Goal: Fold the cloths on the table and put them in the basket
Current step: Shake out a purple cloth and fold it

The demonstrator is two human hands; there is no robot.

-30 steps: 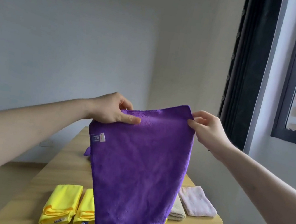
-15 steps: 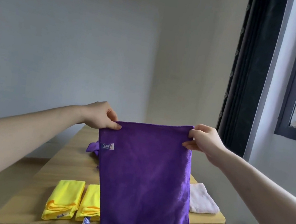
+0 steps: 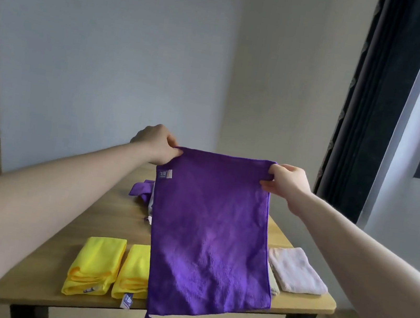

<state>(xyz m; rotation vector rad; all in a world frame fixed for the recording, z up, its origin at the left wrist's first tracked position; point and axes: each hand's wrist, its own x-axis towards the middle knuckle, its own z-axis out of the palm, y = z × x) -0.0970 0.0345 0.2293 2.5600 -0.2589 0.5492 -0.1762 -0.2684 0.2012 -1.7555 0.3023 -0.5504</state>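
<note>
Right now I hold the purple microfibre cloth (image 3: 211,236) up in the air in front of me, over the light wooden table with black legs (image 3: 101,213). My left hand (image 3: 157,143) is pinched closed on its top left corner and my right hand (image 3: 286,182) is pinched closed on the top right corner, so the top edge runs nearly level and taut between them. The cloth hangs as a flat sheet, its lower edge dropping past the near edge of the table.

I judge it light and very soft: it drapes without any stiffness and would crumple if I let one corner go. The nap looks grippy rather than slick, so a thumb-and-finger pinch right at the corners should be enough, and corners are where I want to hold it to keep the edges square for the fold.

Compared with half a second ago, the top edge is straighter and pulled wider, and the small white label (image 3: 164,173) now sits just below my left hand. A second ago the cloth hung skewed, narrowing toward the bottom; now its sides fall almost parallel.

On the table lie two folded yellow cloths (image 3: 96,264) side by side, a folded pale pink cloth (image 3: 295,270) at the right, a beige one mostly hidden behind the hanging sheet, and a rumpled purple heap (image 3: 140,189) further back. I see no basket.
</note>
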